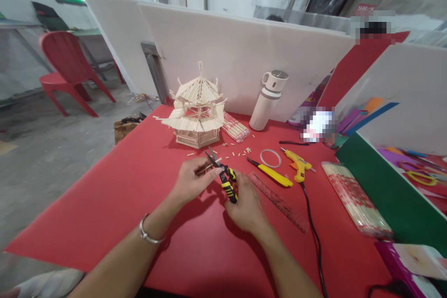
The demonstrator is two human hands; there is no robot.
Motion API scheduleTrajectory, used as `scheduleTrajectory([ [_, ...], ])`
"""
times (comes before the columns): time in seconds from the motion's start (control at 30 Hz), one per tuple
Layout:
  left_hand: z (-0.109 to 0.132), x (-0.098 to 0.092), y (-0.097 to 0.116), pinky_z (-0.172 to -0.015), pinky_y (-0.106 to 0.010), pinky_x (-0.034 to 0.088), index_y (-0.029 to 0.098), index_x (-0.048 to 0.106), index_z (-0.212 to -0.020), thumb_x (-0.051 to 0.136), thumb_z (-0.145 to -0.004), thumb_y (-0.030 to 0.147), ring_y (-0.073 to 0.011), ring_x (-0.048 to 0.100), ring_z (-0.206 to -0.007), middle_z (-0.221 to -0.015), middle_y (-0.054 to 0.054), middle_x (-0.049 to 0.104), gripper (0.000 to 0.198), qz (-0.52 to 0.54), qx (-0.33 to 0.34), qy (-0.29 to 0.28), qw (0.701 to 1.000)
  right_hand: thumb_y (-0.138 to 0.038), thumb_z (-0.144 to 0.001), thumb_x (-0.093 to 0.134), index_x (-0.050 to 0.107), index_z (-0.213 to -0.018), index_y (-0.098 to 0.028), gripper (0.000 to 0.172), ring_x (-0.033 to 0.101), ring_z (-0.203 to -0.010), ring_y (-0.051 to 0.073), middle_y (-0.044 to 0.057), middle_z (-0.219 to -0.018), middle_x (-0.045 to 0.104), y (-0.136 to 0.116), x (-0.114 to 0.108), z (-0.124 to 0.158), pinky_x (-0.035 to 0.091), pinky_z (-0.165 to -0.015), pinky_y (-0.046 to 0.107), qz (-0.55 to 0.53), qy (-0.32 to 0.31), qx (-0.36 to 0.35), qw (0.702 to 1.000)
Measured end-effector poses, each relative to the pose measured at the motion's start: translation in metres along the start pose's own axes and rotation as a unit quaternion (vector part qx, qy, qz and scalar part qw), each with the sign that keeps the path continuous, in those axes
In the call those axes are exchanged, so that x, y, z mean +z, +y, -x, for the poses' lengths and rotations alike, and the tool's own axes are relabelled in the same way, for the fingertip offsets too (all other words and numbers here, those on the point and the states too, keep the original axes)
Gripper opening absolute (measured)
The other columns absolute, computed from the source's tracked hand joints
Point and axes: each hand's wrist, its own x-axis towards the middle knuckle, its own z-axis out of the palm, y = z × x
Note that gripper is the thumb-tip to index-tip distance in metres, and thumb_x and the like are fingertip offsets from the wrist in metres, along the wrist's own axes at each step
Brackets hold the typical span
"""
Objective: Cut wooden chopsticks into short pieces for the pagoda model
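Observation:
My left hand (193, 179) pinches a thin wooden stick (209, 166) between thumb and fingers. Around the handles of yellow-and-black snips (229, 191) my right hand (246, 205) is closed. The dark pointed blades stand apart, with the stick close to them; whether they touch it I cannot tell. Just beyond my hands, short cut stick pieces (247, 150) lie scattered on the red tabletop (139, 186). Behind them stands a two-tiered pavilion model (199, 109) built of pale sticks.
Right of my hands lie a clear ruler (279, 202), a yellow utility knife (275, 175), a clear ring (270, 158) and a yellow glue gun (296, 164) with a black cord. A white bottle (265, 104), stick packs (356, 198) and a green board (384, 191) stand or lie farther out.

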Motion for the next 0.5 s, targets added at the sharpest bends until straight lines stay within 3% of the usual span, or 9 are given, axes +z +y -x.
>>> scheduleTrajectory([
  [0.1, -0.003, -0.005, 0.004, -0.062, -0.024, 0.044, 0.011, 0.073, -0.087, 0.078, -0.077, 0.043, -0.0143, 0.057, -0.068, -0.078, -0.005, 0.068, 0.033, 0.049, -0.028, -0.038, 0.998, -0.013, -0.07, 0.06, 0.052, -0.129, -0.023, 0.06, 0.058, -0.108, 0.03, 0.009, -0.115, 0.064, -0.003, -0.002, 0.0, 0.046, -0.093, 0.044, -0.011, -0.007, 0.006, 1.0],
  [0.17, -0.005, -0.014, 0.007, -0.058, -0.022, 0.043, 0.014, 0.073, -0.102, 0.081, -0.075, 0.04, -0.0119, 0.055, -0.065, -0.084, -0.005, 0.069, 0.038, 0.104, -0.076, -0.088, 0.988, -0.013, -0.069, 0.06, 0.052, -0.128, -0.022, 0.06, 0.058, -0.109, 0.03, 0.009, -0.117, 0.063, -0.005, -0.003, 0.001, 0.046, -0.093, 0.044, -0.013, -0.012, 0.007, 1.0],
  [0.23, -0.007, -0.023, 0.009, -0.049, -0.02, 0.035, 0.019, 0.068, -0.118, 0.083, -0.074, 0.037, -0.0077, 0.047, -0.054, -0.079, -0.001, 0.067, 0.051, 0.144, -0.132, -0.111, 0.974, -0.013, -0.069, 0.061, 0.052, -0.129, -0.022, 0.061, 0.058, -0.111, 0.03, 0.01, -0.12, 0.063, -0.006, -0.002, 0.001, 0.046, -0.094, 0.044, -0.014, -0.02, 0.006, 1.0],
  [0.33, -0.009, -0.034, 0.007, -0.044, -0.018, 0.027, 0.018, 0.069, -0.115, 0.082, -0.075, 0.038, -0.0051, 0.038, -0.046, -0.062, 0.004, 0.057, 0.046, 0.162, -0.164, -0.115, 0.966, -0.013, -0.069, 0.062, 0.052, -0.129, -0.023, 0.061, 0.058, -0.111, 0.03, 0.01, -0.121, 0.062, -0.006, 0.0, 0.002, 0.046, -0.093, 0.043, -0.018, -0.028, -0.001, 0.999],
  [0.4, -0.01, -0.035, 0.004, -0.047, -0.018, 0.032, 0.016, 0.071, -0.106, 0.083, -0.074, 0.036, -0.0059, 0.044, -0.049, -0.065, 0.002, 0.061, 0.039, 0.156, -0.161, -0.126, 0.966, -0.012, -0.069, 0.061, 0.053, -0.127, -0.023, 0.06, 0.058, -0.11, 0.029, 0.01, -0.12, 0.063, -0.004, 0.001, 0.002, 0.045, -0.093, 0.042, -0.02, -0.025, -0.004, 0.999],
  [0.5, -0.011, -0.028, -0.002, -0.065, -0.024, 0.048, 0.016, 0.07, -0.103, 0.086, -0.069, 0.033, -0.0139, 0.063, -0.072, -0.09, -0.006, 0.072, 0.041, 0.14, -0.133, -0.149, 0.97, -0.012, -0.069, 0.062, 0.054, -0.125, -0.023, 0.058, 0.058, -0.109, 0.029, 0.009, -0.117, 0.063, -0.004, 0.002, 0.002, 0.044, -0.093, 0.042, -0.026, -0.028, 0.011, 0.999],
])
